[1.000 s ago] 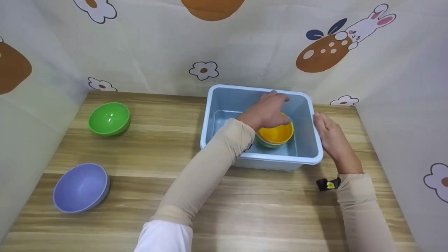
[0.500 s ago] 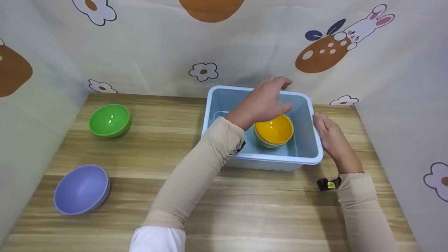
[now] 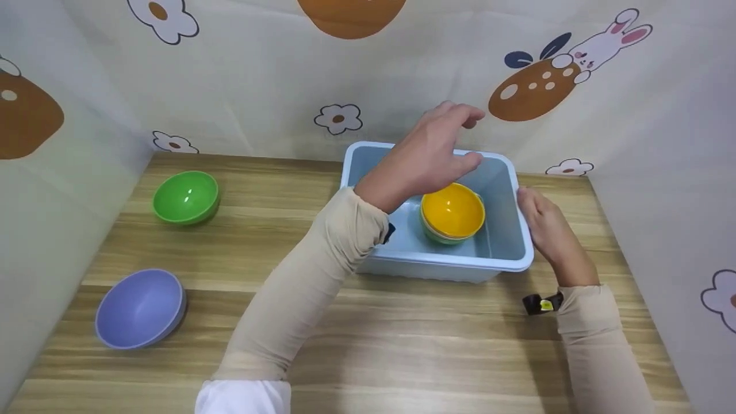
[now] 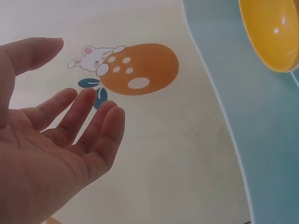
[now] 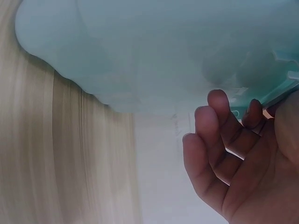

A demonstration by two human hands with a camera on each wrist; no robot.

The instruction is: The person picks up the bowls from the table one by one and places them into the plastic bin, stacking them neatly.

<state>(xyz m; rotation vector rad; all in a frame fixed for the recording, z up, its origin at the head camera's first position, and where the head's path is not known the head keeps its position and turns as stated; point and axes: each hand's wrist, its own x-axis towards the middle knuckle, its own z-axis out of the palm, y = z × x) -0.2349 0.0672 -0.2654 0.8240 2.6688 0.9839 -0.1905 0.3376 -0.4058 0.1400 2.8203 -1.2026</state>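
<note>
One purple bowl (image 3: 141,309) is seen lower left, one green bowl (image 3: 186,198) upper left. Right of centre, the empty, relaxed left hand (image 3: 430,150) is best kept clear of the blue bin (image 3: 443,260), in which a yellow-topped stack of bowls (image 3: 453,210) is nested; at right, the bin is best steadied lightly from outside by the right hand (image 3: 548,230), loose-fingered and grasping nothing.

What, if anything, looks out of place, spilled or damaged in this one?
Nothing stands out. The green bowl and purple bowl stand upright on the table, the yellow-topped stack of bowls sits inside the blue bin, and no spill or damage shows.
</note>
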